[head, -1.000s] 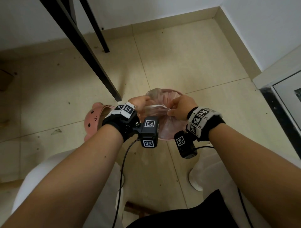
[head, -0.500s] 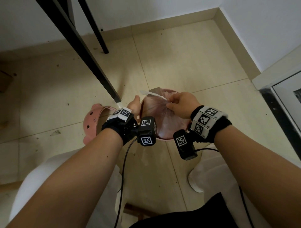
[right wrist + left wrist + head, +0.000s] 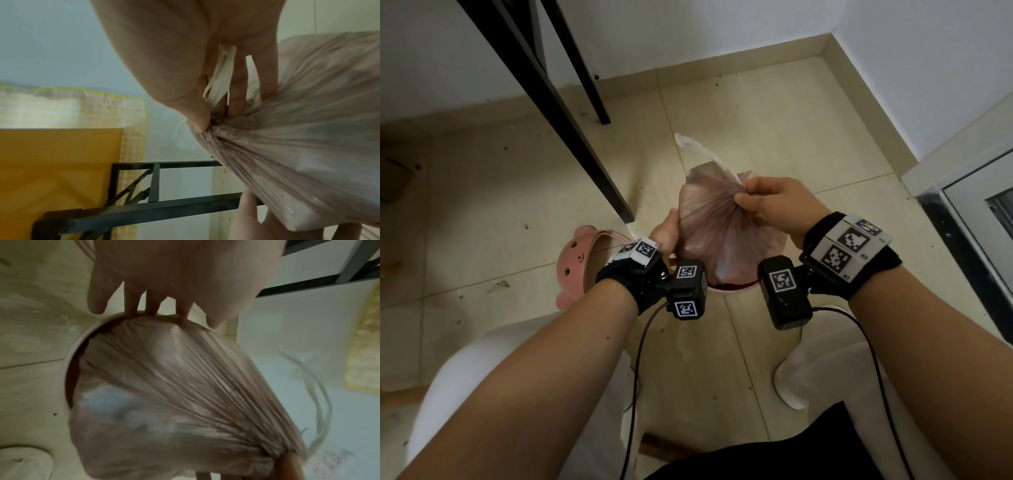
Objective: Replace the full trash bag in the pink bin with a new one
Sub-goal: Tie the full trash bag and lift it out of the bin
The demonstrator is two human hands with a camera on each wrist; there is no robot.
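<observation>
Fingers [image 3: 236,91] and thumb of the right hand [image 3: 774,205] are curled tight around the gathered neck of the full trash bag [image 3: 722,233], with the white drawstring [image 3: 698,145] trailing out of the pinch toward 11 o'clock in the head view. The left hand [image 3: 666,233] lies with straight fingers against the bag's side at 9 o'clock; in the left wrist view its fingertips [image 3: 131,308] reach down to the pink bin's rim [image 3: 68,363], pressing rather than gripping.

The bag stands partly raised out of the pink bin [image 3: 726,289], its lower part still inside the mouth, the film drawn into taut pleats that fan down from the pinch. The bear-faced pink lid [image 3: 575,263] lies on the floor tiles [image 3: 774,113] at 9 o'clock from the bin, beside a black table leg [image 3: 571,137].

The film looks thin, soft and slippery, and the bulges under it suggest a loose, light-to-moderate load that will sway once it clears the rim. The safest hold is probably the bunched neck or the drawstring, where many layers share the strain; gripping the stretched side wall would risk tearing it. A flat palm under or against the body should steady the swing, and a straight upward lift would likely keep the bag from snagging on the rim.
</observation>
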